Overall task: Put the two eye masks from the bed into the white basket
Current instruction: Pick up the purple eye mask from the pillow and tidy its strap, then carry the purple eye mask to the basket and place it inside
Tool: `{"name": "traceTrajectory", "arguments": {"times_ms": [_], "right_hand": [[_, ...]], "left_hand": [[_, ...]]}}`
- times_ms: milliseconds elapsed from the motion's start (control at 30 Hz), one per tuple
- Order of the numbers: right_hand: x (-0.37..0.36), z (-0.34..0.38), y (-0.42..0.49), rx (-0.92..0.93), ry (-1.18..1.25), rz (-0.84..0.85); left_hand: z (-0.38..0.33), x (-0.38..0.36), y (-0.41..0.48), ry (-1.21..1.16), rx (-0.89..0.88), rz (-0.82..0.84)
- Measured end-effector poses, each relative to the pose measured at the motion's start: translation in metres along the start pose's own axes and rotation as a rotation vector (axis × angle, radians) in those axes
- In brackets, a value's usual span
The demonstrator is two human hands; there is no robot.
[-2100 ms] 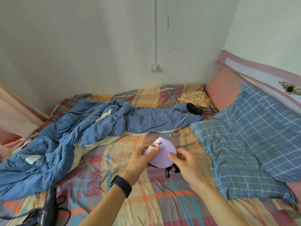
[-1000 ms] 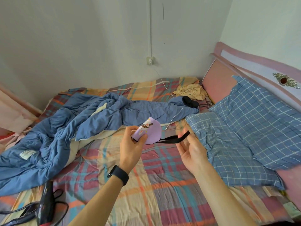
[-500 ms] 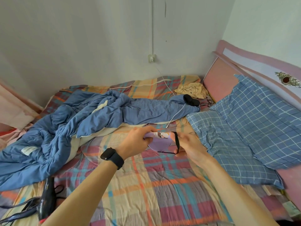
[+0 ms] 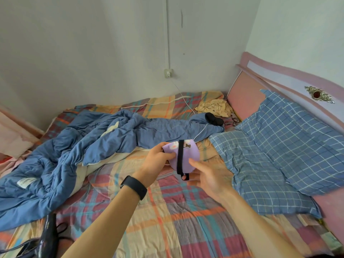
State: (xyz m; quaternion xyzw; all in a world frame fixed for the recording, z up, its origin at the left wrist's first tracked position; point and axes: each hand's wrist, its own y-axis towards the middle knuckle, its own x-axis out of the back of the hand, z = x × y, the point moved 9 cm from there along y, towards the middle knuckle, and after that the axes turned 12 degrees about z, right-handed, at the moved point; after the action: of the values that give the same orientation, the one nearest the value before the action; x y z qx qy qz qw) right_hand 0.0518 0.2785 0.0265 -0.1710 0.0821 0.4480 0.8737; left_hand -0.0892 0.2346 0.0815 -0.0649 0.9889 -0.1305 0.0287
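A folded purple eye mask point(image 4: 187, 157) with a cartoon print and a black strap wrapped around it is held above the plaid bed sheet. My left hand point(image 4: 157, 162) pinches its left edge. At its lower right edge, my right hand point(image 4: 208, 175) grips the mask with a finger through the strap's loop. A black eye mask point(image 4: 214, 118) lies far back on the blue duvet near the headboard. The white basket is not in view.
A crumpled blue duvet point(image 4: 78, 146) covers the bed's left half. Two blue checked pillows point(image 4: 279, 155) lie at the right against the pink headboard point(image 4: 245, 97). A yellow cloth point(image 4: 214, 108) and a white cable lie at the back. A black hair dryer point(image 4: 46, 237) rests at the bottom left.
The black strap, stretched out to the right a second ago, is now wrapped around the folded purple mask, which both hands have turned upright.
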Motion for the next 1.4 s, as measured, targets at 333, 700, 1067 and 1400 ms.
{"name": "traceTrajectory", "arguments": {"times_ms": [333, 700, 1067, 1400], "right_hand": [[0.026, -0.019, -0.005, 0.128, 0.173, -0.465], [0.019, -0.053, -0.005, -0.045, 0.063, -0.517], [-0.037, -0.075, -0.014, -0.086, -0.156, -0.234], [-0.219, -0.168, -0.025, -0.296, 0.114, 0.191]], "left_hand": [[0.023, 0.024, 0.005, -0.029, 0.088, -0.173], [0.076, 0.028, -0.023, 0.506, 0.075, -0.297], [0.116, 0.078, -0.127, 0.269, 0.102, -0.640], [0.177, 0.095, -0.338, 0.049, 0.196, -1.070]]}}
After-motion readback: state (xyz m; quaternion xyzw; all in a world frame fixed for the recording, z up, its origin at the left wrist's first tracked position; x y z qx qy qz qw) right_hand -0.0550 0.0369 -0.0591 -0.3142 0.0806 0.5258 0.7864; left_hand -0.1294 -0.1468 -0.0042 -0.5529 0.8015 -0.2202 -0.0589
